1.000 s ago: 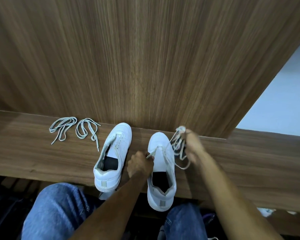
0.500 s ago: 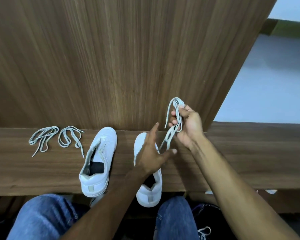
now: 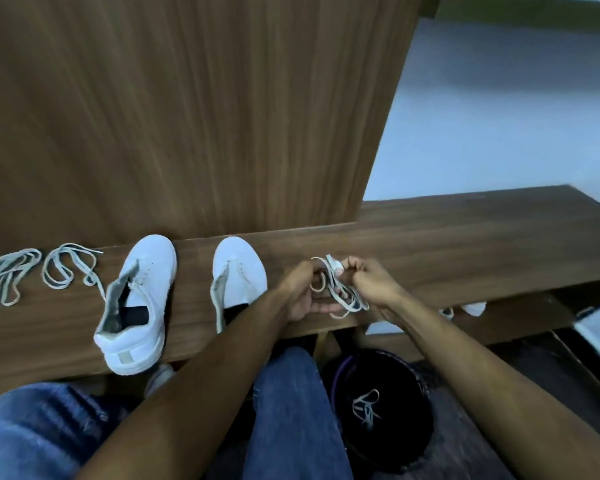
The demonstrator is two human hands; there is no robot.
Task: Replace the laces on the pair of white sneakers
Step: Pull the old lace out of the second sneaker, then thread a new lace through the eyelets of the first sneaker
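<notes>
Since half a second ago both hands have dropped from in front of the upright panel to the bench's near edge, right of the sneakers, carrying the bundled lace with them. Nearest, at the bottom of the frame, are jeans-clad knees [image 3: 291,417] and a dark bin [image 3: 395,441] with a lace [image 3: 366,408] lying inside. Just above centre-right, the left hand [image 3: 300,294] and right hand [image 3: 373,280] have their fingers curled round the loose grey-white lace bundle [image 3: 340,292], held between them above the bench [image 3: 465,244]. Left of them stand the right sneaker [image 3: 238,271], partly hidden by the left forearm, and the left sneaker [image 3: 139,306], both unlaced, toes against the wooden panel [image 3: 187,116]. Two more laces [image 3: 70,266] [image 3: 6,275] lie at the frame's left edge.
</notes>
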